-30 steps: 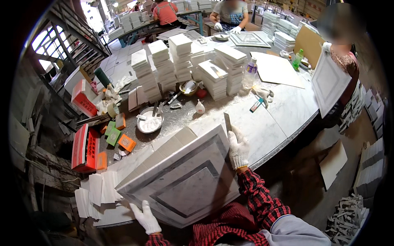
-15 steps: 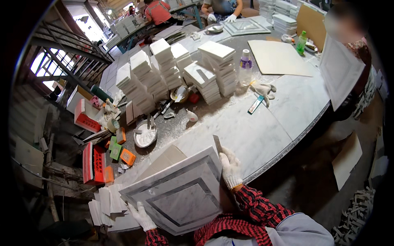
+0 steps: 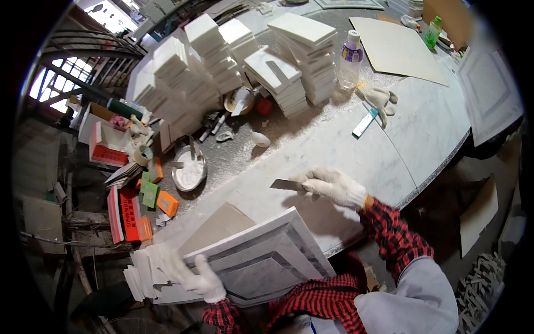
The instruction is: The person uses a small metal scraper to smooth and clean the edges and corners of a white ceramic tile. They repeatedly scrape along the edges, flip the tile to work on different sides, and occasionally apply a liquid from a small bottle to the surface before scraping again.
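My right hand (image 3: 336, 188), in a white knit glove, is closed around a flat metal scraper blade (image 3: 285, 185) above the marble table. Propped at a tilt against my body and the table edge is a square marble panel (image 3: 272, 253) with dark grey inlaid frames. Over its left corner, my gloved left hand (image 3: 204, 283) has its fingers spread and partly smeared by motion. I cannot tell whether it touches the panel. Beside it lie several white strips (image 3: 146, 274). A beige sheet (image 3: 219, 225) lies flat behind the panel.
A bowl of white powder (image 3: 189, 172) holds metal tools. Tall stacks of white tiles (image 3: 286, 69) stand farther back, near a clear bottle (image 3: 350, 61). A spare glove (image 3: 379, 100) lies beside a teal-and-silver tool (image 3: 365, 122). Red and orange boxes (image 3: 130, 214) sit at left.
My right hand has come off the panel's top corner, and its blade now points left. My left hand has lifted with fingers spread. The panel sits lower and leans back more. My view has shifted.
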Action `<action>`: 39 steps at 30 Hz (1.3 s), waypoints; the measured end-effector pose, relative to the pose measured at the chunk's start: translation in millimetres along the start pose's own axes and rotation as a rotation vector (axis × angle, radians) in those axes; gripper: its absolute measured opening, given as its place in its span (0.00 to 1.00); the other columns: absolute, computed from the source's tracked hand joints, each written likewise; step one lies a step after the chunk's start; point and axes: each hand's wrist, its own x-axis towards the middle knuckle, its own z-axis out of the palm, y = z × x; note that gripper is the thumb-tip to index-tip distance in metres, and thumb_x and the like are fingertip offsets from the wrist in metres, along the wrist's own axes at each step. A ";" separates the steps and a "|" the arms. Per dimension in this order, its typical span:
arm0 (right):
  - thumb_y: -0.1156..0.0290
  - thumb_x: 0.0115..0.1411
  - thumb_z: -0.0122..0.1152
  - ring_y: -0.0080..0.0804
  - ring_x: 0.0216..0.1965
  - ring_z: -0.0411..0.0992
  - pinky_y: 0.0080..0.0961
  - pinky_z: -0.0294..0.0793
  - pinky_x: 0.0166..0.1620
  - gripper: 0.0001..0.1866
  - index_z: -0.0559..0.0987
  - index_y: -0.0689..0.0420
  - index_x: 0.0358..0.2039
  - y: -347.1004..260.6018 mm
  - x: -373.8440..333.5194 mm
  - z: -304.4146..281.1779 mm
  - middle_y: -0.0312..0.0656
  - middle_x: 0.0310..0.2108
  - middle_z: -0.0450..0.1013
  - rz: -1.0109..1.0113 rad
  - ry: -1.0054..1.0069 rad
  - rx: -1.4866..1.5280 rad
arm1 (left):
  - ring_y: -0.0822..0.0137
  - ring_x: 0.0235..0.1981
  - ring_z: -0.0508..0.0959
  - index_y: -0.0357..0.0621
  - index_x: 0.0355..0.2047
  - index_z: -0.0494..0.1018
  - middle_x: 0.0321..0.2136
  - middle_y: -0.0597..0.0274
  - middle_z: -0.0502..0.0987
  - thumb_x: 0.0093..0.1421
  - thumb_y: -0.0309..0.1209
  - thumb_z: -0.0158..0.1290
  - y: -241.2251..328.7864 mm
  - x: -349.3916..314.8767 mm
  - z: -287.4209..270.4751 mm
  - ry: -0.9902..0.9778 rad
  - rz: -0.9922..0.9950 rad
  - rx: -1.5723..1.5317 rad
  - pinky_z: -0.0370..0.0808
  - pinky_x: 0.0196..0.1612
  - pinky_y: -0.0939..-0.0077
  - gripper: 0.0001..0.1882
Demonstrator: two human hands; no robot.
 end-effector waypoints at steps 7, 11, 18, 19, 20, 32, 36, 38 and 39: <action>0.59 0.68 0.57 0.16 0.24 0.68 0.16 0.65 0.26 0.18 0.81 0.58 0.49 -50.5 40.7 -16.1 0.31 0.26 0.74 0.216 -0.461 0.016 | 0.52 0.52 0.74 0.43 0.46 0.77 0.40 0.63 0.79 0.64 0.56 0.53 76.9 15.1 13.3 -0.252 0.315 -0.067 0.52 0.67 0.41 0.27; 0.62 0.66 0.60 0.15 0.23 0.65 0.17 0.64 0.26 0.17 0.82 0.57 0.50 -50.5 54.1 -6.9 0.29 0.23 0.72 0.245 -0.657 0.102 | 0.58 0.47 0.75 0.48 0.43 0.79 0.30 0.68 0.75 0.63 0.59 0.51 70.5 11.6 20.1 -0.181 0.334 -0.067 0.48 0.70 0.46 0.27; 0.64 0.65 0.61 0.15 0.22 0.64 0.17 0.63 0.26 0.14 0.84 0.57 0.47 -39.5 63.8 5.8 0.29 0.21 0.72 0.162 -0.768 0.116 | 0.59 0.44 0.75 0.48 0.42 0.79 0.28 0.68 0.73 0.64 0.58 0.51 71.5 15.6 20.7 -0.170 0.336 -0.091 0.49 0.70 0.48 0.26; 0.65 0.65 0.61 0.15 0.22 0.64 0.17 0.63 0.26 0.14 0.84 0.57 0.46 -39.2 63.8 4.6 0.29 0.22 0.72 0.157 -0.773 0.106 | 0.59 0.44 0.75 0.48 0.41 0.79 0.28 0.68 0.73 0.64 0.58 0.51 71.6 15.9 20.6 -0.166 0.337 -0.086 0.49 0.69 0.49 0.26; 0.65 0.65 0.61 0.15 0.22 0.64 0.17 0.63 0.26 0.13 0.84 0.57 0.46 -39.3 63.3 1.4 0.29 0.22 0.72 0.152 -0.777 0.096 | 0.60 0.44 0.75 0.48 0.41 0.79 0.28 0.69 0.72 0.64 0.58 0.51 72.1 16.1 20.7 -0.159 0.340 -0.085 0.49 0.70 0.49 0.26; 0.68 0.64 0.63 0.17 0.26 0.66 0.18 0.67 0.29 0.12 0.84 0.59 0.45 -49.5 58.6 -16.9 0.33 0.32 0.79 0.192 -0.795 0.074 | 0.61 0.43 0.73 0.49 0.40 0.79 0.28 0.69 0.71 0.65 0.59 0.49 74.6 15.9 16.9 -0.163 0.332 -0.071 0.50 0.68 0.48 0.26; 0.68 0.65 0.63 0.17 0.26 0.67 0.19 0.67 0.29 0.12 0.84 0.59 0.46 -45.4 58.5 -22.9 0.33 0.32 0.79 0.155 -0.779 0.000 | 0.61 0.42 0.73 0.49 0.39 0.79 0.29 0.67 0.71 0.64 0.59 0.49 75.4 14.4 17.9 -0.155 0.323 -0.065 0.51 0.67 0.47 0.26; 0.67 0.64 0.63 0.16 0.23 0.64 0.18 0.64 0.26 0.12 0.85 0.56 0.46 -41.3 61.6 -12.8 0.30 0.25 0.75 0.130 -0.784 -0.004 | 0.61 0.42 0.73 0.49 0.39 0.79 0.29 0.67 0.71 0.64 0.59 0.49 75.3 13.4 18.4 -0.173 0.307 -0.067 0.51 0.67 0.47 0.26; 0.67 0.64 0.63 0.15 0.22 0.63 0.17 0.62 0.24 0.11 0.85 0.54 0.46 -39.4 63.0 -6.5 0.29 0.21 0.73 0.113 -0.780 -0.004 | 0.61 0.42 0.73 0.49 0.39 0.79 0.30 0.67 0.71 0.64 0.59 0.49 73.6 13.8 18.0 -0.191 0.302 -0.074 0.51 0.67 0.47 0.26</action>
